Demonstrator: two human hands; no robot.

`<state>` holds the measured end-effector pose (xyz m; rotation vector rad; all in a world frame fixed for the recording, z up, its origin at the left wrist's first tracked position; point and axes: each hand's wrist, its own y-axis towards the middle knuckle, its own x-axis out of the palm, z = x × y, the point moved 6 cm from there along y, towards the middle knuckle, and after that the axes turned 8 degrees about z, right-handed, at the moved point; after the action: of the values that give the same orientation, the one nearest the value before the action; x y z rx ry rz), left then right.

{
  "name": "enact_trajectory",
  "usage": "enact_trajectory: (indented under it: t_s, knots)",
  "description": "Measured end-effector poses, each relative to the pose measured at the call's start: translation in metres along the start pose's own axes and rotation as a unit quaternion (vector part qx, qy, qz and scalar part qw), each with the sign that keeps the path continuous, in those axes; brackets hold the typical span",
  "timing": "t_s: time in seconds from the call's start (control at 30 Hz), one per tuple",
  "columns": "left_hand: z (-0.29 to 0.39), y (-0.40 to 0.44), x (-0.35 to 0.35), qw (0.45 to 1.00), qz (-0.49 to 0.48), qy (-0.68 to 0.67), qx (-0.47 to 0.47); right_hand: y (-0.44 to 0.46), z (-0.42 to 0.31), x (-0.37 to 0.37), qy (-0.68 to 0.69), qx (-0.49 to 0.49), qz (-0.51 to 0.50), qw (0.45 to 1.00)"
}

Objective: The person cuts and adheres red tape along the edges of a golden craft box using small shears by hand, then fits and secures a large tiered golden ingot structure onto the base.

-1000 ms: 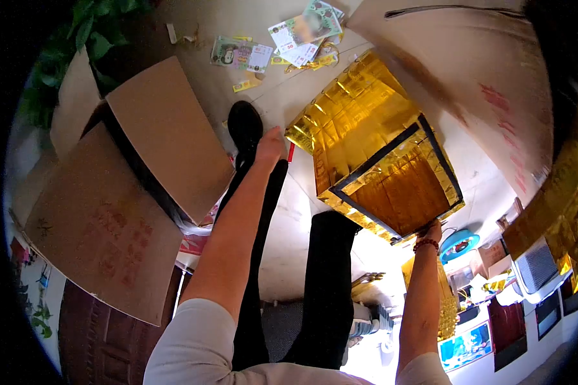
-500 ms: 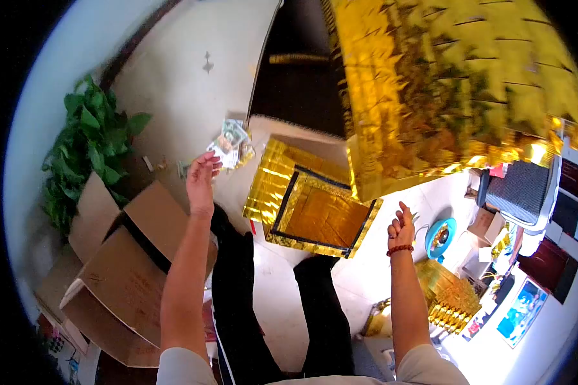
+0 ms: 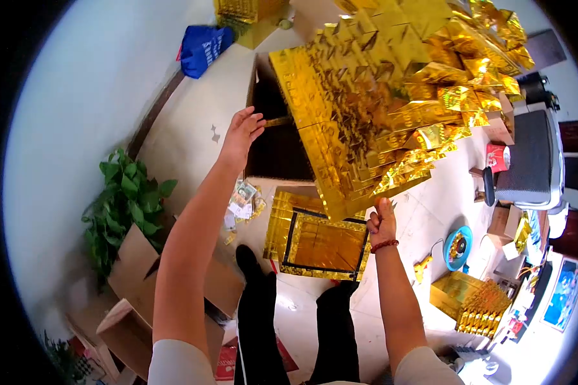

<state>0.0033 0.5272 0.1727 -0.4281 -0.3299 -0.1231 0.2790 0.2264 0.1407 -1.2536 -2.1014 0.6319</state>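
A large gold-foil panel [image 3: 366, 115] with rows of folded, shingle-like pieces slants across a cardboard box [image 3: 263, 168] with a dark inside. My left hand [image 3: 240, 136] is at the box's left edge, fingers stretched toward a narrow strip inside; I see nothing held in it. My right hand [image 3: 382, 224] is closed beside the panel's lower edge, thumb pointing up; a thin grey tip shows by it, but what it holds is unclear. Below the box stands a gold-foil piece [image 3: 327, 244] with a black-bordered rectangle.
Left are a leafy plant [image 3: 131, 189] and open cardboard cartons [image 3: 131, 330]. Banknotes [image 3: 243, 196] lie on the floor near the box. A blue bowl [image 3: 457, 249], a gold-foil stack [image 3: 475, 301] and a dark chair [image 3: 525, 157] are on the right. A blue bag [image 3: 205, 50] lies at the back.
The view has shifted, and the gold panel now appears lower and further left. My left hand has moved up to the box edge. My right hand is now close to the panel's lower edge.
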Motion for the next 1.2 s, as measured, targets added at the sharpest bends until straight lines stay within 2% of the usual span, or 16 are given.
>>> enact_trajectory:
  t_s: [0.17,0.27,0.3,0.33,0.43,0.47,0.6,0.63,0.73,0.83,1.0,1.07,1.1,1.13,1.17,1.2]
  knots:
    - [-0.022,0.056,0.031,0.992,0.038,0.015,-0.118,0.003,0.002,0.003,0.045,0.005,0.035,0.998]
    - [-0.029,0.074,0.058,0.990,0.009,-0.018,-0.137,0.006,-0.001,0.008,0.057,0.009,-0.003,0.998]
    - [-0.028,0.075,0.071,0.988,-0.040,-0.048,-0.143,0.016,0.002,0.003,0.056,-0.004,-0.025,0.998]
    - [-0.022,0.071,0.081,0.983,-0.002,-0.072,-0.166,0.015,0.001,0.004,0.045,0.007,-0.003,0.999]
    - [-0.072,0.131,0.051,0.989,0.014,-0.057,-0.136,0.009,-0.013,0.008,0.022,-0.012,0.017,1.000]
    - [-0.068,0.125,0.056,0.990,-0.048,-0.029,-0.132,0.009,-0.014,0.010,0.026,-0.006,0.012,1.000]
    - [-0.037,0.071,0.062,0.988,-0.034,-0.020,-0.147,0.024,-0.019,-0.013,0.044,0.024,-0.061,0.997]
    - [-0.036,0.056,0.061,0.987,-0.026,-0.031,-0.152,0.026,-0.023,-0.026,0.044,0.024,-0.019,0.999]
    - [-0.043,0.022,0.045,0.986,0.027,-0.038,-0.162,0.026,-0.041,-0.046,0.011,0.054,-0.036,0.998]
    - [-0.060,-0.004,0.024,0.965,-0.013,-0.082,-0.250,0.034,-0.049,-0.072,0.038,0.091,-0.002,0.995]
    - [-0.065,0.022,-0.009,0.972,0.032,-0.031,-0.230,0.023,-0.053,-0.074,0.014,0.102,0.074,0.992]
    - [-0.055,0.051,-0.023,0.982,0.117,0.015,-0.149,0.015,-0.050,-0.072,0.043,0.094,0.109,0.989]
    - [-0.056,0.063,-0.019,0.982,0.116,0.013,-0.151,0.018,-0.049,-0.070,0.047,0.088,0.058,0.993]
    - [-0.045,0.077,-0.020,0.971,0.167,0.160,-0.062,0.019,-0.046,-0.068,0.046,0.086,0.060,0.993]
    - [-0.033,0.088,-0.017,0.929,0.210,0.302,0.030,0.021,-0.047,-0.069,0.017,0.049,0.088,0.995]
    - [-0.033,0.099,-0.015,0.931,0.205,0.302,0.029,0.023,-0.049,-0.071,-0.012,0.013,0.116,0.993]
